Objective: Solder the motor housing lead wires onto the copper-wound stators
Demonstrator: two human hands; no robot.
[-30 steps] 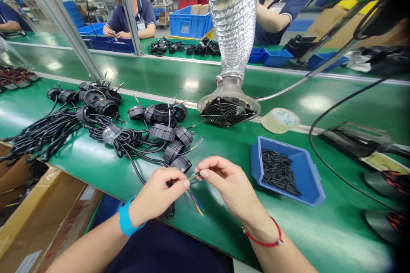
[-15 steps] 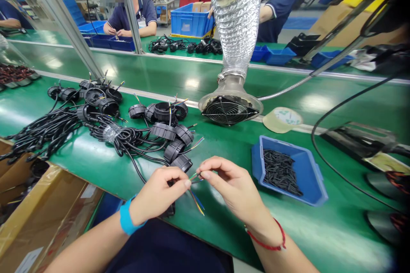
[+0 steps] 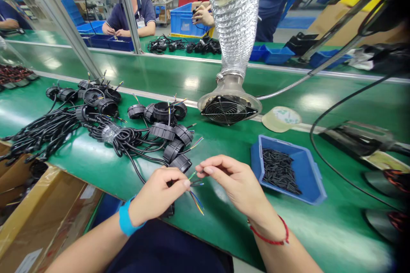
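Wires stay pinched in left hand above green bench, while right hand draws slightly back, apparently leaving the green wire more exposed; whether right fingertips grip anything, cannot tell.

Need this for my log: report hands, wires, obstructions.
Left hand pinching coloured wires. Right hand by green wire, grip unclear. Black ring caps crowd just beyond left hand.
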